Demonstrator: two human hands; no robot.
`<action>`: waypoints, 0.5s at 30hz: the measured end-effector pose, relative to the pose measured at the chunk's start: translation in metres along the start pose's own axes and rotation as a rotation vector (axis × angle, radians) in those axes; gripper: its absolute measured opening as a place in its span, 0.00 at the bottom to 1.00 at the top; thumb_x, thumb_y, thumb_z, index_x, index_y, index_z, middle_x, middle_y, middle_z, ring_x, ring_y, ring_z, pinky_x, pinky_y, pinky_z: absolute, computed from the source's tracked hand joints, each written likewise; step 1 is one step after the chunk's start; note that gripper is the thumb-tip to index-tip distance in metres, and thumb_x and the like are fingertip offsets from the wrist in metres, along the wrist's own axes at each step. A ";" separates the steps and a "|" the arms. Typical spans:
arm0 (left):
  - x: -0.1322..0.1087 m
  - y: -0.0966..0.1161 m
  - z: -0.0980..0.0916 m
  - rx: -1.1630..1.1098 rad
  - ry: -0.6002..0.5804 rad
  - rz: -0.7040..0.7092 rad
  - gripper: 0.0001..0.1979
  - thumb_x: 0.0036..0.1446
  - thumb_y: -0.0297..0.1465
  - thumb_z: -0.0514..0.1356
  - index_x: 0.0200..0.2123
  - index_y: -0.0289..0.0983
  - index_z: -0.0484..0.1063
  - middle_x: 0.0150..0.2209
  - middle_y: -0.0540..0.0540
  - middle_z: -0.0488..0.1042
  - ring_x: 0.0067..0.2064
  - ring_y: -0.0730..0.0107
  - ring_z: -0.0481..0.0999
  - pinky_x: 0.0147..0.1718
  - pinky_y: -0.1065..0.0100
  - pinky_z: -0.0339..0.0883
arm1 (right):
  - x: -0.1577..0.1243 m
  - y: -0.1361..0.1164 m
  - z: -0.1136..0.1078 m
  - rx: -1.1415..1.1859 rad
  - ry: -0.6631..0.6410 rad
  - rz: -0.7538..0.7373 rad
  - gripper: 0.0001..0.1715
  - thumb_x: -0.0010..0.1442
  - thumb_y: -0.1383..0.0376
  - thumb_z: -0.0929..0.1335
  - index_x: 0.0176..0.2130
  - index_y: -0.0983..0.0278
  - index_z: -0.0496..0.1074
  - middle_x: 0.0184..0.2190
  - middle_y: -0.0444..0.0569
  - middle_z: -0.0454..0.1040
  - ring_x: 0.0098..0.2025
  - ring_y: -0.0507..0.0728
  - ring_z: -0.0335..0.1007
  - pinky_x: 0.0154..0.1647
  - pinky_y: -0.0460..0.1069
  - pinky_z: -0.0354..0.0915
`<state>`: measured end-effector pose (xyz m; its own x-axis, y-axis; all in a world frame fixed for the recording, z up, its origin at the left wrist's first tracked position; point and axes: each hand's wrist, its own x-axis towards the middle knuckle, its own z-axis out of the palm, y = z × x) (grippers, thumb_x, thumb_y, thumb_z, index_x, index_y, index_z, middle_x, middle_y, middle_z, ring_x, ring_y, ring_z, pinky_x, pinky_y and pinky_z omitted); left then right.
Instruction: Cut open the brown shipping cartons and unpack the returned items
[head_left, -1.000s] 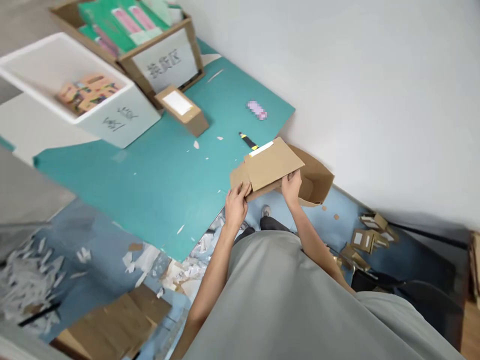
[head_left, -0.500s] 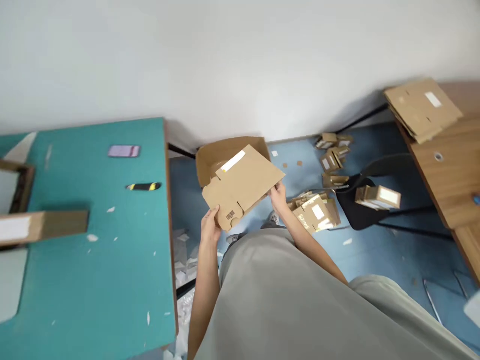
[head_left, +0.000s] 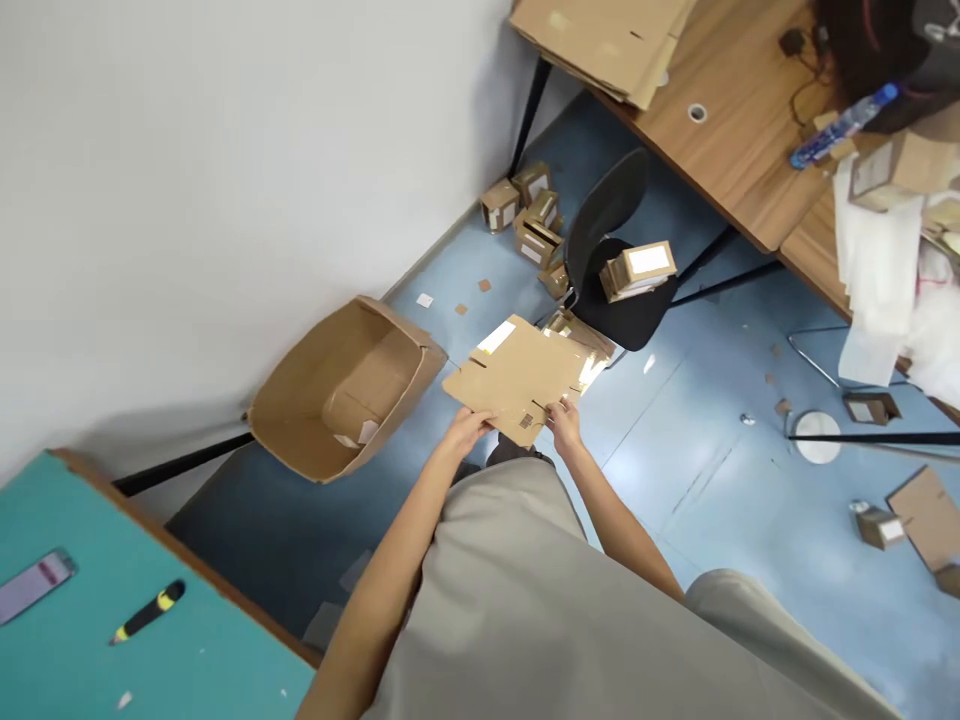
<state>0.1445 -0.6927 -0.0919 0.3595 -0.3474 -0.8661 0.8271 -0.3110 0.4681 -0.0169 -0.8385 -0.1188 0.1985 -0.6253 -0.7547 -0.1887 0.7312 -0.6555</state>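
Note:
A flat, unfolded cardboard box blank (head_left: 517, 376) with a white label strip and a small barcode is held out in front of my body, above the blue floor. My left hand (head_left: 466, 431) grips its near left edge. My right hand (head_left: 565, 424) pinches its near right edge. Both hands are closed on the cardboard. Just left of it an open brown carton (head_left: 341, 388) lies tilted against the white wall, with a few scraps inside.
A black chair (head_left: 611, 260) carries a small labelled box (head_left: 639, 269), and more small boxes (head_left: 529, 212) lie by the wall. A wooden desk (head_left: 739, 140) with flat cardboard stands at upper right. At lower left, the teal table (head_left: 90, 640) holds a utility knife (head_left: 148, 612) and phone (head_left: 34, 585).
My view has swung right, away from the teal table toward the floor, chair and wooden desk. The cardboard blank stays in both hands, now held flatter and further right of the open carton.

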 end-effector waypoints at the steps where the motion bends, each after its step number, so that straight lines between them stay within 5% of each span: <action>1: 0.007 -0.001 0.015 0.037 -0.031 -0.023 0.12 0.50 0.18 0.72 0.38 0.34 0.82 0.39 0.39 0.88 0.40 0.61 0.88 0.52 0.59 0.84 | 0.008 -0.004 -0.011 0.009 0.033 0.001 0.21 0.43 0.60 0.72 0.38 0.57 0.67 0.31 0.38 0.76 0.34 0.53 0.73 0.37 0.47 0.73; 8: 0.038 -0.004 0.081 0.253 -0.210 -0.121 0.10 0.52 0.23 0.77 0.37 0.34 0.82 0.39 0.37 0.88 0.38 0.63 0.87 0.48 0.63 0.83 | 0.054 -0.028 -0.067 0.006 0.172 -0.026 0.24 0.46 0.59 0.69 0.44 0.60 0.73 0.34 0.41 0.80 0.34 0.54 0.74 0.34 0.47 0.71; 15: 0.043 -0.034 0.091 0.539 -0.284 -0.317 0.18 0.45 0.24 0.83 0.38 0.32 0.82 0.39 0.36 0.88 0.37 0.59 0.88 0.47 0.60 0.83 | 0.093 -0.022 -0.103 -0.281 0.352 -0.074 0.22 0.68 0.60 0.74 0.59 0.64 0.76 0.46 0.50 0.85 0.43 0.58 0.82 0.43 0.51 0.78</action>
<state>0.0924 -0.7777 -0.1293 -0.0524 -0.3622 -0.9306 0.5165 -0.8074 0.2851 -0.0933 -0.9411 -0.1771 -0.1087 -0.7635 -0.6367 -0.4495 0.6090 -0.6535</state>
